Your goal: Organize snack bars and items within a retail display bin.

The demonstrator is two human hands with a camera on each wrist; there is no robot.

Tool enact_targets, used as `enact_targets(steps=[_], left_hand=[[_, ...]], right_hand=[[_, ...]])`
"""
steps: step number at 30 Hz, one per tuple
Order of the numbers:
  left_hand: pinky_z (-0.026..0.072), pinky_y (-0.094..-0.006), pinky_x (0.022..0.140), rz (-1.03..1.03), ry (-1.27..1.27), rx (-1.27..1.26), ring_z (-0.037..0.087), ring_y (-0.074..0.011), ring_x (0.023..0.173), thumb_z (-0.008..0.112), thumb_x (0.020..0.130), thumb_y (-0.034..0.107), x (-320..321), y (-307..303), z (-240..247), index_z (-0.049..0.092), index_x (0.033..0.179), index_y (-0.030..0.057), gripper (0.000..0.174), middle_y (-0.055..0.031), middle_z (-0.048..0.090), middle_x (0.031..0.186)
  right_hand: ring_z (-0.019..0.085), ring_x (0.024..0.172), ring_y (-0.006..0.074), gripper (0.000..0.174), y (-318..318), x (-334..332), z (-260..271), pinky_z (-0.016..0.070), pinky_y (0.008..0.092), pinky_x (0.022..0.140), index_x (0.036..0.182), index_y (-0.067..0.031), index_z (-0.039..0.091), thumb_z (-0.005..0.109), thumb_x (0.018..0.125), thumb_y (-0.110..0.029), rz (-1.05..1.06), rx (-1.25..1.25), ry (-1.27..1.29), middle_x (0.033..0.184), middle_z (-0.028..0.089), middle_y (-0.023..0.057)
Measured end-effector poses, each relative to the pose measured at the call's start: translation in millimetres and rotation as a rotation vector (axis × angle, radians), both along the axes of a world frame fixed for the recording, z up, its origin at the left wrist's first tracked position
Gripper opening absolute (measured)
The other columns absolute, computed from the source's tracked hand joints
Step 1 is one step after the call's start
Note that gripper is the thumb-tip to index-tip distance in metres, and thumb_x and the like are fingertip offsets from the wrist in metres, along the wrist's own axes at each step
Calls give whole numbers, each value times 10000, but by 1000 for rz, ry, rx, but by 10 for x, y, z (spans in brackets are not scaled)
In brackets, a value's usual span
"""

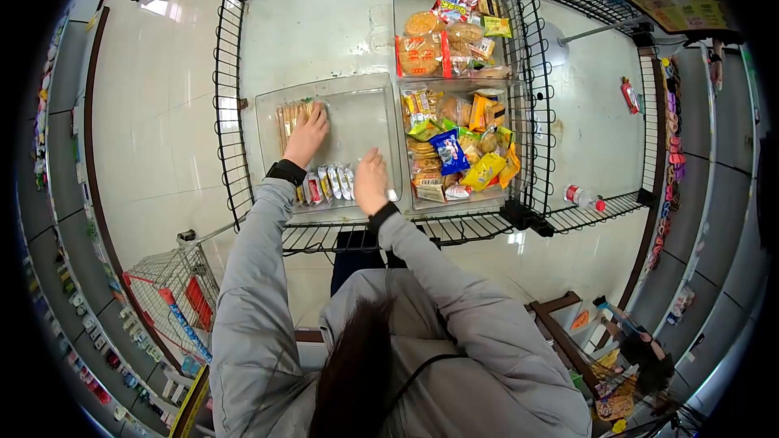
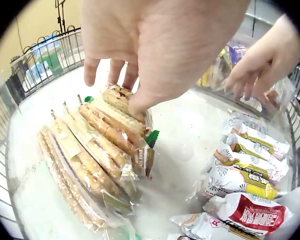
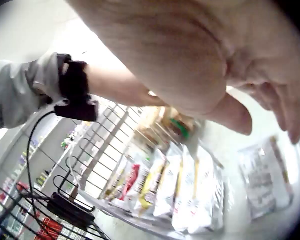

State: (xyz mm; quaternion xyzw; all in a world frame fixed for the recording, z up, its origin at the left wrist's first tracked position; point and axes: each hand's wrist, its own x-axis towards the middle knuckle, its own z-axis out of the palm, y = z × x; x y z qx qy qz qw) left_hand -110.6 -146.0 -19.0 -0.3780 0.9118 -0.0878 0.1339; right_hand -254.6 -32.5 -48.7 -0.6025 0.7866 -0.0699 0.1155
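My left hand (image 1: 308,134) is over the row of long packaged biscuit sticks (image 2: 85,150) in a clear tray (image 1: 357,97). Its thumb and fingers pinch the end of a seeded biscuit pack (image 2: 117,97) at the row's inner end. The right hand (image 1: 372,182) hovers over the tray's right side with loose, extended fingers and nothing in them. Beneath its fingertips, in the right wrist view, a silvery-white packet (image 3: 265,180) lies apart from the others. Small white wrapped snacks (image 3: 175,187) stand in a row along the near side; one wrapper (image 2: 255,212) there has a red panel.
To the right stand two clear trays, the near one with mixed snacks (image 1: 454,154), the far one with round biscuits (image 1: 422,53). Black wire rails (image 1: 230,105) edge the display. Beyond the right rail lie a bottle (image 1: 583,197) and a red packet (image 1: 630,96). A shopping cart (image 1: 174,292) stands lower left.
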Motion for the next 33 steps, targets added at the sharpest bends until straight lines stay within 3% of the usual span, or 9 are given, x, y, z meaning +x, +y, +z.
enact_targets(steps=[3, 9, 15, 18, 22, 25, 27, 28, 33], left_hand=[[332, -433, 972, -32, -26, -76, 331, -244, 1271, 490, 803, 165, 3, -5, -48, 563, 1047, 79, 269, -81, 466, 1230], [314, -444, 1008, -5, -18, -30, 293, -239, 1300, 492, 793, 140, 18, 10, -19, 522, 1122, 64, 339, -77, 444, 1253], [314, -452, 1008, 16, -21, -3, 285, -242, 1306, 491, 794, 133, 14, 9, -25, 520, 1129, 60, 345, -78, 437, 1268], [316, -452, 1006, -2, -45, -27, 285, -246, 1307, 495, 793, 133, 17, 8, -14, 522, 1125, 62, 341, -79, 437, 1270], [318, -450, 1003, 1, -22, -32, 287, -251, 1306, 500, 792, 135, 27, 8, -40, 526, 1116, 63, 333, -81, 442, 1264], [317, -446, 1001, -7, -20, -64, 299, -249, 1298, 503, 790, 137, 20, 15, -51, 532, 1092, 68, 312, -84, 454, 1245], [315, -444, 1001, -8, -16, -77, 311, -247, 1288, 505, 788, 138, 10, 4, -43, 537, 1065, 70, 287, -86, 465, 1223], [315, -444, 1001, -9, -16, -79, 311, -247, 1288, 505, 788, 138, 9, 5, -39, 537, 1065, 70, 287, -86, 465, 1223], [310, -444, 1002, -23, 2, -84, 312, -251, 1286, 505, 787, 142, 25, 2, -68, 539, 1051, 66, 277, -90, 466, 1219]], right_hand=[[571, 925, 300, 324, -54, -54, -403, 480, 351, 773, 1081, 64, 426, 500, 803, -86, -66, 282, -194, 971, 557, 180], [547, 916, 366, 305, -59, -123, -359, 444, 403, 809, 1000, 22, 410, 538, 723, 31, -117, 161, -370, 949, 553, 217], [572, 865, 383, 213, 50, -106, -166, 475, 438, 758, 922, 41, 484, 533, 725, -23, -3, 230, -505, 899, 579, 234], [603, 764, 393, 103, 61, -64, -243, 491, 450, 713, 804, 28, 558, 530, 714, -15, 114, 301, -482, 778, 608, 244], [602, 753, 391, 108, 109, -48, -372, 497, 431, 705, 806, 30, 563, 533, 715, -21, 248, 335, -457, 796, 611, 246], [606, 752, 378, 311, 221, 18, -358, 502, 411, 686, 984, 102, 525, 556, 711, -45, 347, 412, -498, 806, 618, 243], [612, 774, 358, 575, 287, 119, -167, 504, 400, 678, 1179, 184, 357, 573, 706, -64, 148, 380, -337, 802, 622, 231], [614, 805, 346, 725, 282, 127, -167, 506, 393, 684, 1249, 227, 194, 575, 707, -68, 167, 425, -339, 806, 622, 223], [617, 815, 353, 598, 267, 65, -157, 508, 403, 691, 1200, 194, 297, 556, 725, -61, 149, 421, -352, 815, 627, 219]])
